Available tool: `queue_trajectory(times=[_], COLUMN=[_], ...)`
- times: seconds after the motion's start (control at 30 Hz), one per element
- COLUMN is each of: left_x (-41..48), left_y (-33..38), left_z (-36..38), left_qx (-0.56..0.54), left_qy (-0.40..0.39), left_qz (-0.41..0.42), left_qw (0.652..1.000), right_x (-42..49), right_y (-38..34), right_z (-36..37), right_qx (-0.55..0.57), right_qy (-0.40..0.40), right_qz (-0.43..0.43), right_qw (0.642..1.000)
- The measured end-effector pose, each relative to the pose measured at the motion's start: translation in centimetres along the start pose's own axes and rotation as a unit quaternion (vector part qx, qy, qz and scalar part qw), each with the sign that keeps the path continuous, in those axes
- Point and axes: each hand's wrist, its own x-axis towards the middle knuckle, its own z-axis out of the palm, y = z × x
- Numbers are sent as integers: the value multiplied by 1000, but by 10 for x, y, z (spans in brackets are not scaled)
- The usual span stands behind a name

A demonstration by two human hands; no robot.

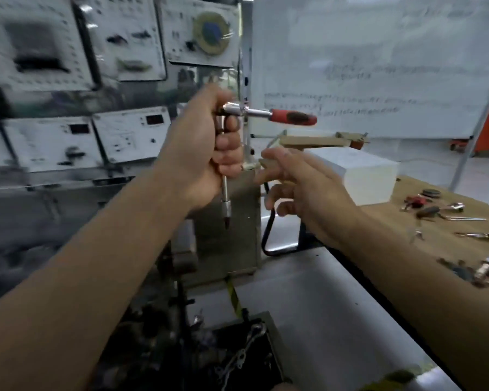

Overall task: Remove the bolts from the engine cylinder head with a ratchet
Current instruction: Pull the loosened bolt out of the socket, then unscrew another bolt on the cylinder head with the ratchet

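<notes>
Instrument panels (54, 136) fill the background; left grip (198, 153) clenches the ratchet (266, 112) by its extension, while right grip (308, 190) hovers released, likely to take the handle.

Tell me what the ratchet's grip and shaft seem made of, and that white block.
The ratchet grip looks like matt red-and-black rubber or plastic. The shaft in the left hand looks like polished steel: silvery, with bright glints. The white block may be foam or plastic: plain, dull, sharp-edged; blur leaves it open.
</notes>
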Motion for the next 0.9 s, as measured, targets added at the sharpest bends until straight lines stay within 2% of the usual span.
queue_trajectory(times=[0.07, 0.17, 0.27, 0.33, 0.43, 0.53, 0.67, 0.9], left_x=[-19, -43, -55, -57, -53, -49, -45, -44], left_y=[28, 51, 51, 43, 22, 2, -6, -2], left_z=[-27, -62, -85, -94, -95, -87, -86, -86], left_qx=[4, 15, 16, 1, 17, 61, 79, 68], left_qy=[19, 52, 75, 72, 75, 111, 107, 122], left_qz=[19, 49, 79, 86, 92, 72, 65, 50], left_qw=[1000, 997, 994, 994, 993, 989, 989, 989], right_x=[6, 14, 22, 30, 38, 43, 47, 50], right_y=[-7, -17, -24, -23, -16, -3, 10, 10], right_z=[42, 97, 135, 151, 165, 171, 173, 180], right_qx=[60, 114, 61, 68, 170, 166, 231, 251], right_qy=[-62, -111, -54, -27, -71, -66, -39, -4], right_qz=[4, -34, -112, -151, -113, -50, 8, 33], right_qw=[996, 987, 990, 986, 976, 983, 972, 967])
